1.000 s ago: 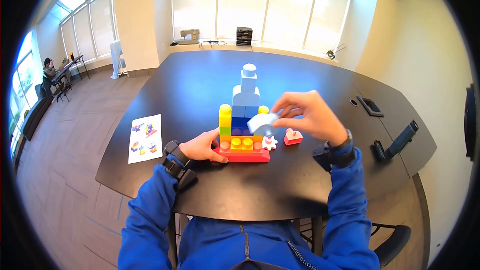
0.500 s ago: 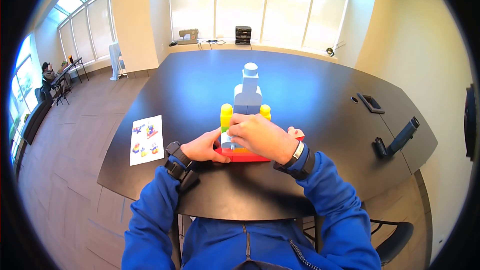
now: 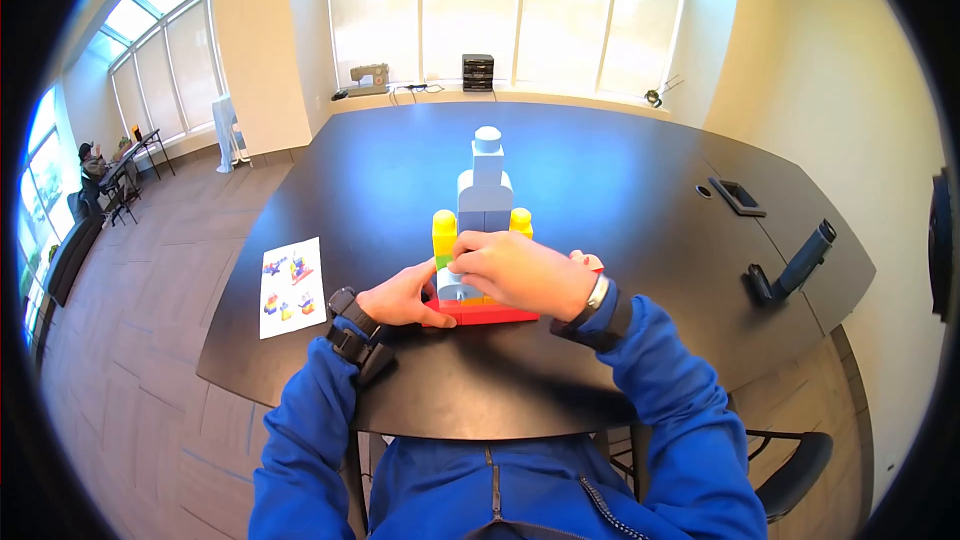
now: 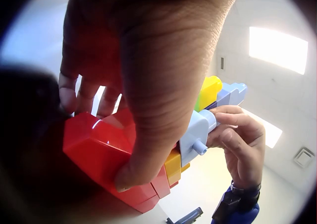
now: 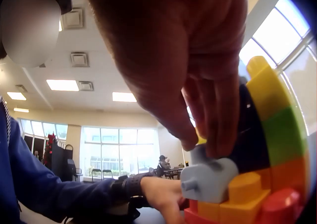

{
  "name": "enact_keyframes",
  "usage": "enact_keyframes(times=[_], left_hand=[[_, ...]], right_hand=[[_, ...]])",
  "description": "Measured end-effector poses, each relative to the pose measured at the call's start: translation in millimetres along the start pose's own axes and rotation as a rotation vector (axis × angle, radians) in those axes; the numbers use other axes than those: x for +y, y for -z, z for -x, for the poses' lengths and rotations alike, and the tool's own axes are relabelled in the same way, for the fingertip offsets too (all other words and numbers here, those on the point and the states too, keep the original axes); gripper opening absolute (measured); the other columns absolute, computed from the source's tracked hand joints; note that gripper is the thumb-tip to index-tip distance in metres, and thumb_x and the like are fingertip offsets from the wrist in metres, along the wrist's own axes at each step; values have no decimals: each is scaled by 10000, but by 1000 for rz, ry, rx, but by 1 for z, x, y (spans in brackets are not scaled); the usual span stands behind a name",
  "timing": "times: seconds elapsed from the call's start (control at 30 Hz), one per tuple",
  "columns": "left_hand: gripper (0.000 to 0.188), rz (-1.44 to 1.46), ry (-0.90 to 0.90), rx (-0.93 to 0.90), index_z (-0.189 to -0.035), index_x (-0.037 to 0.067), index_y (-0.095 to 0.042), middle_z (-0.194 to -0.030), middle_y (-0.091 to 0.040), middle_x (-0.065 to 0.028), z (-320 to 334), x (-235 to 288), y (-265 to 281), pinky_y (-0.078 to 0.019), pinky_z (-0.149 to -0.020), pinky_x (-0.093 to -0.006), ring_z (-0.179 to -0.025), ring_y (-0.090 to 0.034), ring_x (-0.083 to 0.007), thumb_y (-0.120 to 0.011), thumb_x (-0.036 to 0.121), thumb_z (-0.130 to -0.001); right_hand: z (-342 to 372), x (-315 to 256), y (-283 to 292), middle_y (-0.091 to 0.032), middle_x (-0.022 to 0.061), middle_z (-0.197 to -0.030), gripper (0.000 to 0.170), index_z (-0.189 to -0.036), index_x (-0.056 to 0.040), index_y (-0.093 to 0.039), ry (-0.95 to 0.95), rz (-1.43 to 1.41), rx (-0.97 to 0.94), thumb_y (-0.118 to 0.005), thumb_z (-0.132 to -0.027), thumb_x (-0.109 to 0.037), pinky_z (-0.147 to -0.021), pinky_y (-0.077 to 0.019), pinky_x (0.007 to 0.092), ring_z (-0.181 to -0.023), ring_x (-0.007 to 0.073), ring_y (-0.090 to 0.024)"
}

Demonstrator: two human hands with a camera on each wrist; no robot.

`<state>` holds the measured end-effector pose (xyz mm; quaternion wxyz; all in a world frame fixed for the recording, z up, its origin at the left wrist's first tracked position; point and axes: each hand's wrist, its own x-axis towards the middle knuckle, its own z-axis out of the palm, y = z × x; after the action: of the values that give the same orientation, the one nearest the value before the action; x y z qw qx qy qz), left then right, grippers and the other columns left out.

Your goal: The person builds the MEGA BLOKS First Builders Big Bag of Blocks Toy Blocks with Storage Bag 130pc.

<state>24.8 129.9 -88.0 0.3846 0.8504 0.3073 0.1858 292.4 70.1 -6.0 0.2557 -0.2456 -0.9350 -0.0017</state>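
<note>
A toy-block building stands on the table, with light blue blocks (image 3: 486, 190) stacked at its back and a yellow post (image 3: 443, 225) on either side. My left hand (image 3: 398, 296) grips the left end of its red base (image 4: 99, 145), thumb across the front. Between thumb and fingers, my right hand (image 3: 520, 272) pinches the knob of a light blue block (image 5: 213, 179) with a small side peg. That block sits low at the front left, against the orange blocks (image 5: 247, 189). Partly hidden behind my right hand is a pink block (image 3: 590, 261).
Left of the building lies a sheet (image 3: 292, 290) printed with block models. A dark cylinder on a stand (image 3: 807, 255) is at the right of the black table (image 3: 600, 170), near a framed opening (image 3: 738, 197). A chair (image 3: 800, 475) stands at lower right.
My right hand has carried the light blue block leftward and down from the building's right side to its front left. My left hand keeps its grip on the red base.
</note>
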Motion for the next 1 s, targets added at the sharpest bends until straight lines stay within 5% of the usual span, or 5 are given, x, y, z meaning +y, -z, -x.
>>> enact_keyframes(times=[0.27,0.43,0.57,0.8,1.0], left_hand=[[727,54,35,-38,-1471,42,-641,-1233,-794,-74,5,4,14,-638,-969,-365,-1060,-754,-173,-1006,87,-843],[802,65,135,-72,-1498,51,-635,-1355,-777,-71,13,-17,33,-592,-1109,-380,-1240,-720,-206,-1049,134,-815],[843,41,167,-62,-1509,58,-635,-1374,-772,-67,18,-20,42,-587,-1116,-376,-1263,-712,-211,-1068,158,-793],[760,55,195,-30,-1431,51,-700,-1347,-788,-72,22,-14,47,-594,-1086,-375,-1209,-735,-217,-1060,141,-768],[878,77,143,-7,-1522,52,-630,-1417,-757,-76,19,-19,42,-536,-1197,-400,-1326,-694,-229,-1062,102,-759]], right_hand=[[61,43,89,-811,152,-1018,169,-1158,-31,-831,-280,-37,84,-800,-1008,-101,-797,-630,401,-854,322,-788],[125,108,66,-831,189,-1157,387,-1253,-67,-834,-706,68,-233,-847,-996,-356,-950,-633,488,-1065,385,-787],[141,128,37,-813,232,-1222,562,-1341,-77,-809,-827,33,-196,-825,-991,-516,-993,-624,513,-1113,421,-774],[134,118,49,-821,205,-1170,518,-1277,-33,-750,-845,-75,-294,-854,-944,-416,-934,-635,481,-986,385,-799],[90,74,54,-787,206,-1194,551,-1312,-51,-669,-544,-227,160,-950,-907,-297,-915,-664,426,-954,313,-801]])
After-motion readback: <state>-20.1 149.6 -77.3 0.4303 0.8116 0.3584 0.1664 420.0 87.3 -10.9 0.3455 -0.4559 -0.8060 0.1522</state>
